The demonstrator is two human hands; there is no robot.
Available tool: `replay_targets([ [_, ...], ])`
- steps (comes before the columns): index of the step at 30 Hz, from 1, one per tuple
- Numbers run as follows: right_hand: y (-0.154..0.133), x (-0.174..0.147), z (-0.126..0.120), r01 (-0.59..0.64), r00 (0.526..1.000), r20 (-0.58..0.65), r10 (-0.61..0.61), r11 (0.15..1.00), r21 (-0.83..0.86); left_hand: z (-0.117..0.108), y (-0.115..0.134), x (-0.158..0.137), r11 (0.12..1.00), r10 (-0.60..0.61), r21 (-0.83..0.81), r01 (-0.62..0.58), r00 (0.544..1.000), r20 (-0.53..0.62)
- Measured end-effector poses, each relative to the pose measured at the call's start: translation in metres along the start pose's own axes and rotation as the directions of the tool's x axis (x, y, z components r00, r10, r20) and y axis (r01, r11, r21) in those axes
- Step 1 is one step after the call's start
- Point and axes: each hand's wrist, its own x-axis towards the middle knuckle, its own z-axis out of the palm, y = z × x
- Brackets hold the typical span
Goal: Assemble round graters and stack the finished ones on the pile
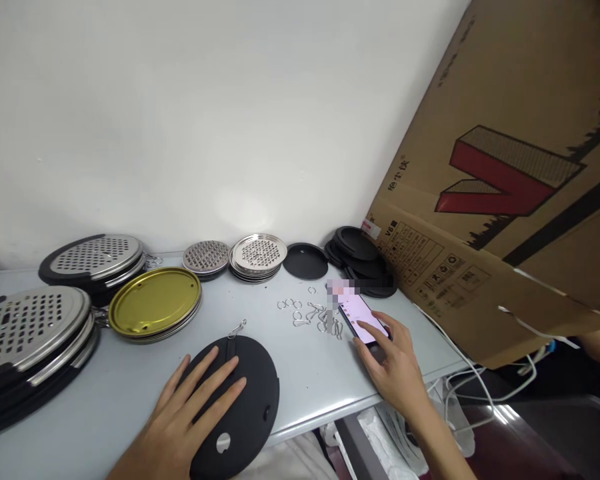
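My left hand [195,400] lies flat with spread fingers on a round black disc [250,407] near the table's front edge. A small metal clip [237,329] sticks out from the disc's far rim. On the right, my right hand [393,360] rests over a phone [357,317] that lies on the table with its screen lit; its fingers are stretched out and touch the screen. Between the hands and farther back lie several loose wire clips [337,327] and metal rings [295,305].
Stacks of perforated metal discs with black rims [35,327] stand at left, beside gold-coloured round lids [155,303]. Along the wall are grater discs [260,255], a black plate [305,261] and stacked black discs [357,247]. A cardboard box [480,267] leans at right above white cables [480,400].
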Motion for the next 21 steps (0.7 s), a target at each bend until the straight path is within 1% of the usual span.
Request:
replay_targets([
  [4, 0.0014, -0.0011, 0.0063, -0.062, 0.998, -0.018, 0.061, 0.996, -0.065, -0.0006, 0.0006, 0.0005, 1.000, -0.003, -0.002, 0.003, 1.000, -0.004],
  [9, 0.0004, -0.0028, 0.0085, -0.147, 0.986, -0.089, 0.140, 0.987, -0.070, 0.0005, -0.0004, -0.0001, 1.000, 0.003, 0.009, -0.003, 1.000, -0.003],
  [21, 0.0020, -0.0002, 0.0095, -0.128, 0.989, 0.051, 0.136, 0.983, -0.130, 0.0014, -0.0003, -0.0006, 1.000, -0.001, 0.001, 0.001, 1.000, -0.015],
])
